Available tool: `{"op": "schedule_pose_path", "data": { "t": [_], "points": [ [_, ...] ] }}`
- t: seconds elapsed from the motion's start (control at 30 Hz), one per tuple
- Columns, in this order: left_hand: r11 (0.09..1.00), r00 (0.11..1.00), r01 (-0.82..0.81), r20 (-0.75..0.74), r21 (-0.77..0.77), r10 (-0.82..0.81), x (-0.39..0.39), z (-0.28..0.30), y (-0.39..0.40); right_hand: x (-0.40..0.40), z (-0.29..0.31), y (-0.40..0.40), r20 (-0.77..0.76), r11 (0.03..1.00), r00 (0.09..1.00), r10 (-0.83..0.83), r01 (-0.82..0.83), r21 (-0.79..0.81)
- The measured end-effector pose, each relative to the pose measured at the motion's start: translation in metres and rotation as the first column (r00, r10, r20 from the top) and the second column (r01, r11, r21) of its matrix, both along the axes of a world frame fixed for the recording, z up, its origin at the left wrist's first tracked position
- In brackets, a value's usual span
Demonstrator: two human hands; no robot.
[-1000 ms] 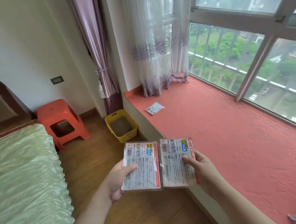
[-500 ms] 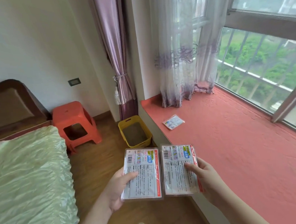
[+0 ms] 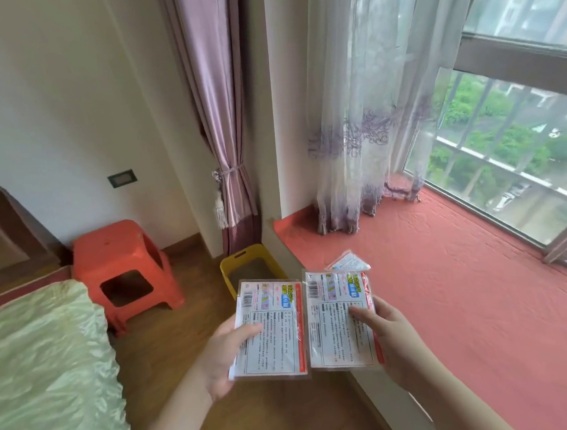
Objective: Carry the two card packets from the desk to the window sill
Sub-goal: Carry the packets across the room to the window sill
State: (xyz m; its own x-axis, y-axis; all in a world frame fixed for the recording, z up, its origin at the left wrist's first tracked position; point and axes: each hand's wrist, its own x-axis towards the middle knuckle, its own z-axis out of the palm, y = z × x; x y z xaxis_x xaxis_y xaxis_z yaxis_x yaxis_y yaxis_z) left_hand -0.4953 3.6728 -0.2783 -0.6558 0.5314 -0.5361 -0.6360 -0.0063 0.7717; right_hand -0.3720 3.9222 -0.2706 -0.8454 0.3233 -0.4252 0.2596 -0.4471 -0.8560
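Along the right side of the room the red sill (image 3: 466, 302) runs under the window, its near edge dropping straight to the wooden floor (image 3: 171, 350), with the bed (image 3: 44, 366) at the left, an orange stool (image 3: 121, 263) beyond it and a yellow bin (image 3: 242, 268) tucked against the sill's end. Neither packet is down yet. The left packet (image 3: 270, 330) hangs over the floor, pinched in the left hand (image 3: 224, 353), thumb on top and fingers beneath. The right packet (image 3: 339, 318) sits just over the sill's edge, clamped the same way in the right hand (image 3: 394, 338). Both wrappers look glossy and slick, so a loose pinch could let one slide out, and the left one would fall to the floor or into the bin. Set too near the edge, either could tip off. A small wrapper (image 3: 347, 261) already lies on the sill just beyond the right packet, and a packet laid on it might skid.
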Motion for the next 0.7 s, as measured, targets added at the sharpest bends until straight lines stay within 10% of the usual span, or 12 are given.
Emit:
{"op": "schedule_pose_path", "data": {
  "t": [0.7],
  "points": [
    [0.983, 0.984, 0.176, 0.012, -0.041, -0.176, -0.210, -0.011, 0.178, -0.179, -0.024, 0.144, 0.054, 0.990, 0.992, -0.113, 0.117, -0.080]
  ]
}}
